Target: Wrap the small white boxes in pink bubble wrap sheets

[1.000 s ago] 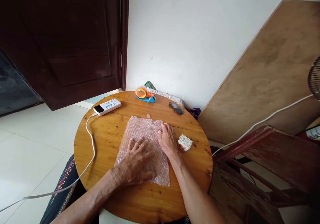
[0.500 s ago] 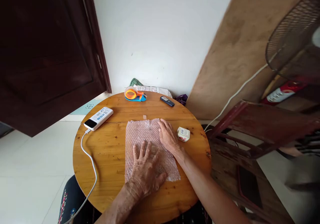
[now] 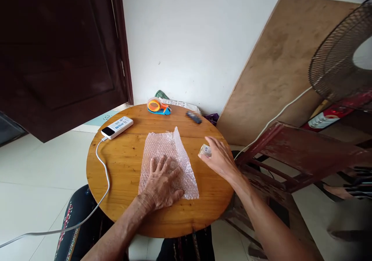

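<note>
A sheet of bubble wrap (image 3: 158,144) lies on the round wooden table (image 3: 122,175), its right edge lifted slightly. My left hand (image 3: 162,181) rests flat on the sheet with its fingers spread. To the right, a small box (image 3: 205,150) stands on the table, partly covered by my right hand (image 3: 219,156). The thumb and fingers of that hand are apart around the box; whether they touch it is unclear.
A tape dispenser (image 3: 158,106) and a dark, blurred object (image 3: 193,117) lie at the table's back. At the left is a white power bank (image 3: 117,127) with a cable. A red chair (image 3: 308,152) and a fan (image 3: 337,55) stand at the right; a person's feet show beyond.
My right hand has left the bubble wrap and moved right to the small box. The sheet's right edge has risen. My left hand stays on the sheet, and the view has shifted a little.
</note>
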`<action>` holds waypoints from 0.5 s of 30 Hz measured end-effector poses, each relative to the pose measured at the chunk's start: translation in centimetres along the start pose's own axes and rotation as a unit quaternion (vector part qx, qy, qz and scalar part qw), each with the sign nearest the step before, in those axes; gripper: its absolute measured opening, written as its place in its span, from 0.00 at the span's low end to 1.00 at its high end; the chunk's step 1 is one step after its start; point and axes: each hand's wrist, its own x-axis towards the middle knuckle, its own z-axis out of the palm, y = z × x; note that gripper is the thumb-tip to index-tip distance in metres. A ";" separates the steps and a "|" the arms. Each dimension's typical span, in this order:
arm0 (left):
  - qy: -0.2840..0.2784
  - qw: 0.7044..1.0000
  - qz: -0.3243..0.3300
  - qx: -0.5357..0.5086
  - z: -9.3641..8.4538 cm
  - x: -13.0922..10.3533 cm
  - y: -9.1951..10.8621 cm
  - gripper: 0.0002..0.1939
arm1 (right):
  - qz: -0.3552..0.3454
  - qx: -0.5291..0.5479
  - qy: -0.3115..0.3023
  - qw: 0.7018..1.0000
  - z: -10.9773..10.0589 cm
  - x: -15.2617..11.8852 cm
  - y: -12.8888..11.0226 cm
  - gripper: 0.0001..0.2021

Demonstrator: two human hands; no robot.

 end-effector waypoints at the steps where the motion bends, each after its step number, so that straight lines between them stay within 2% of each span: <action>1: -0.001 1.000 0.000 0.002 0.0 0.0 0.0 0.36 | 0.032 -0.010 -0.017 0.999 0.2 -0.5 1.2 0.31; 4: -0.001 1.000 -0.001 0.013 -0.1 0.0 0.1 0.38 | 0.078 0.031 -0.064 0.994 1.1 -1.6 4.1 0.19; 6: -0.005 1.000 -0.001 0.022 -0.2 -0.1 0.1 0.38 | 0.089 0.123 -0.061 0.987 0.9 -1.9 5.1 0.14; 8: -0.008 1.000 -0.002 0.025 -0.3 -0.3 0.1 0.38 | 0.102 0.252 -0.036 0.962 -0.3 -1.9 4.7 0.14; 10: -0.008 1.000 -0.004 0.026 -0.5 -0.5 0.1 0.39 | 0.103 0.390 -0.036 0.914 -2.4 -1.9 2.7 0.17; 13: 0.006 0.999 -0.009 0.031 -0.6 -0.1 0.6 0.38 | 0.022 0.591 -0.087 0.802 -5.0 -1.9 -3.5 0.19; 15: 0.019 0.999 -0.035 0.033 -0.5 1.0 1.3 0.33 | -0.077 0.631 -0.210 0.743 -5.1 -2.0 -8.8 0.19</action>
